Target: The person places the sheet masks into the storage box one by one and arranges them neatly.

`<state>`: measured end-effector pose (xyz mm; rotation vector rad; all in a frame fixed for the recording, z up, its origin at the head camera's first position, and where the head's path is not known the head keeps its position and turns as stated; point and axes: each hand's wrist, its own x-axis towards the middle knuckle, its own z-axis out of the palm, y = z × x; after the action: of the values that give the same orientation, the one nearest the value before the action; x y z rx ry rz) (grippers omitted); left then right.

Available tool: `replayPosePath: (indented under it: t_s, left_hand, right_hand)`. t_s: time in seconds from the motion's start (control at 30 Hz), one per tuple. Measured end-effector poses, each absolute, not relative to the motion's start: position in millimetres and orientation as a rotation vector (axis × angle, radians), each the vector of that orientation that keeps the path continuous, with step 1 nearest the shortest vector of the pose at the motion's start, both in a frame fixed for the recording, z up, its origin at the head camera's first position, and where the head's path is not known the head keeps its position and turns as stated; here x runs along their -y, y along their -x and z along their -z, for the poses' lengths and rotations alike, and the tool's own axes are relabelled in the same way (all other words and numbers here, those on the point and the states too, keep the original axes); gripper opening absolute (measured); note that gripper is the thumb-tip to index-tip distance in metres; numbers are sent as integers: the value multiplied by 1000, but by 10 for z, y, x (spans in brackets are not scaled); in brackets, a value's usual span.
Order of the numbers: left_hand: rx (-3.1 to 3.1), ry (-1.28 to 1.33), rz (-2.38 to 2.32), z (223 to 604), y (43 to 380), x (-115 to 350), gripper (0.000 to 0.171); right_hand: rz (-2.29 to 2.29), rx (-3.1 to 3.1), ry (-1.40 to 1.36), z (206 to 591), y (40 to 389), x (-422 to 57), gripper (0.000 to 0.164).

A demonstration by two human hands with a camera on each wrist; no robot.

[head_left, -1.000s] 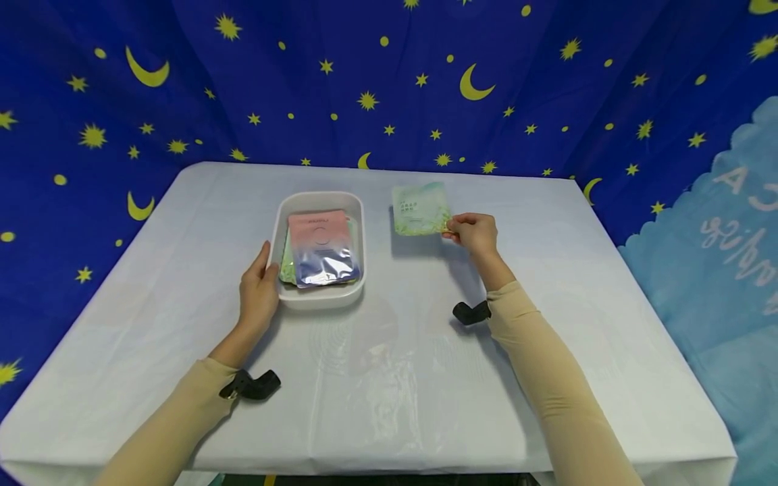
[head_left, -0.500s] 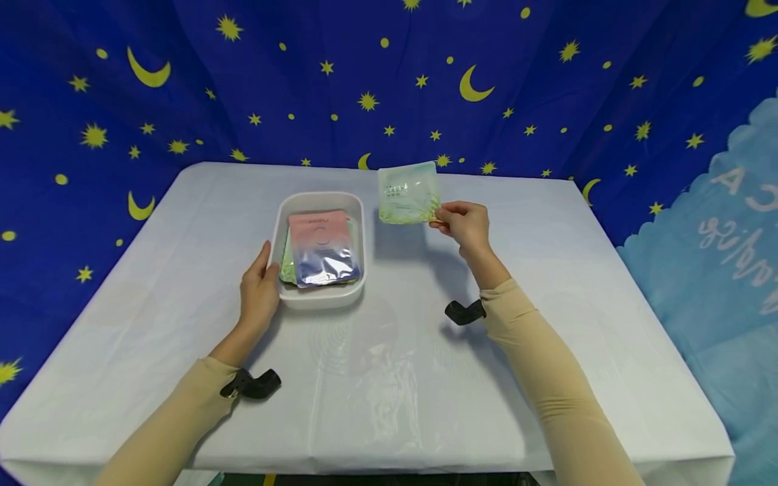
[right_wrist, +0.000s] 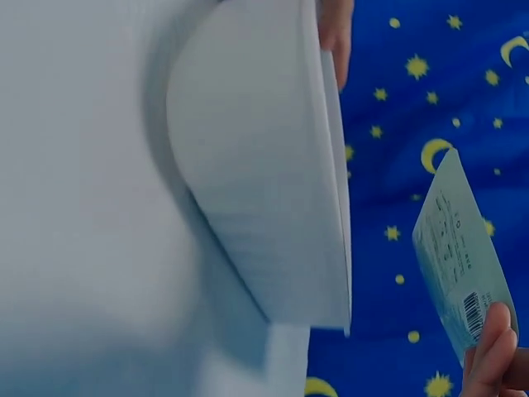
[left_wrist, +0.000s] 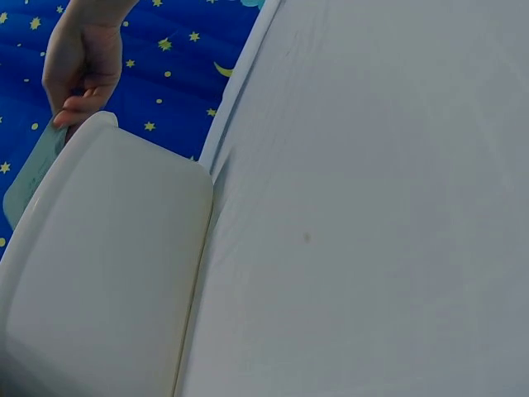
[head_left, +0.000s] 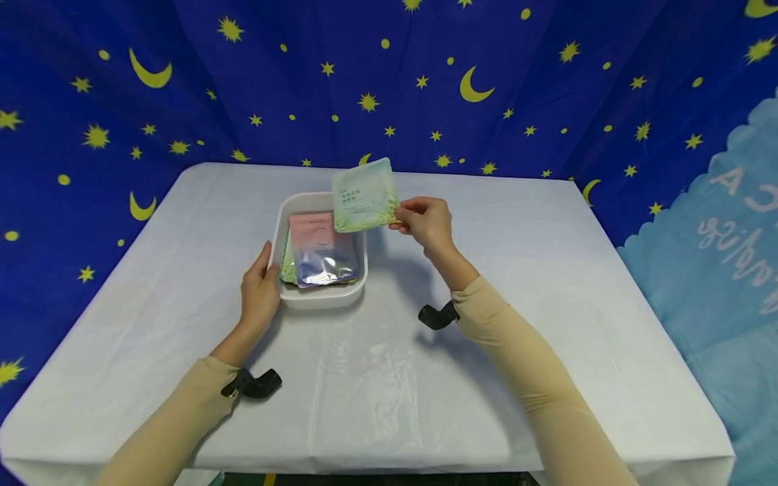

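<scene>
My right hand (head_left: 427, 224) pinches a pale green sheet mask packet (head_left: 365, 196) by its lower right corner. The packet is raised, its printed front facing me, and overlaps the back right rim of a white plastic tub (head_left: 322, 299) in the head view. In the right wrist view the back of the packet (right_wrist: 463, 256) shows a barcode. Inside the tub lies a pink-to-blue foil mask packet (head_left: 322, 263) over a green packet (head_left: 288, 266). My left hand (head_left: 259, 290) rests against the tub's left side, fingers extended and thumb by the rim.
The tub stands left of the middle on a white-covered table (head_left: 389, 378). Behind the table hangs a dark blue curtain (head_left: 304, 88) with yellow stars and moons. A light blue lettered panel (head_left: 723, 243) hangs at the right. Each wrist wears a black camera mount (head_left: 255, 385).
My right hand has lifted the green packet from over the table's back and carried it left, to the tub's back right rim. The left hand and tub have stayed put.
</scene>
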<state>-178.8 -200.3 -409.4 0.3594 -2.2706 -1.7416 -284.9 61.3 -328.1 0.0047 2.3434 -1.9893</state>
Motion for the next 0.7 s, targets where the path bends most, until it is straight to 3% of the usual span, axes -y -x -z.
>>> replayPosePath:
  t_s: [0.7]
  left_hand:
    - [2280,-372,1711,4131,1813,2021,52]
  right_hand:
    - [1805,-2429,205,3524,2777,-29,13]
